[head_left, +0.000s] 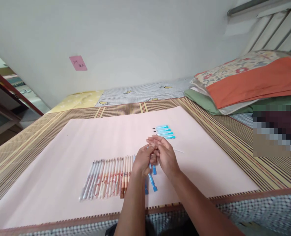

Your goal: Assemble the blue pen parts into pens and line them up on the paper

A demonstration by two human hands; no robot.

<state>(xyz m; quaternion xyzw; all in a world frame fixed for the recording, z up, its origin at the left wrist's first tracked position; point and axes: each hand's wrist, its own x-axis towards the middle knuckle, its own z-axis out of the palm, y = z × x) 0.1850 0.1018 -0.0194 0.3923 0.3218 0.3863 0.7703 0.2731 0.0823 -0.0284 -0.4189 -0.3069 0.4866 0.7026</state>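
My left hand (143,158) and my right hand (166,153) meet above a pink sheet (204,164), fingertips pressed together. Whatever they pinch is hidden by the fingers. Blue pens (152,182) lie beneath them, partly covered by my left hand and wrist. Left of that wrist runs a row of several slim pens (106,178), pale grey, white with red marks, and peach with brown ends. Just beyond my fingertips lie several turquoise pens (165,130) with dark tips, side by side. A thin white stick (179,151) shows to the right of my right hand.
The sheet lies on a striped bamboo mat (209,131). Folded bedding with an orange border (253,82) is piled at the back right. A pale wall (135,42) with a pink note (78,63) rises behind. Blurred blocks cover something at the right edge.
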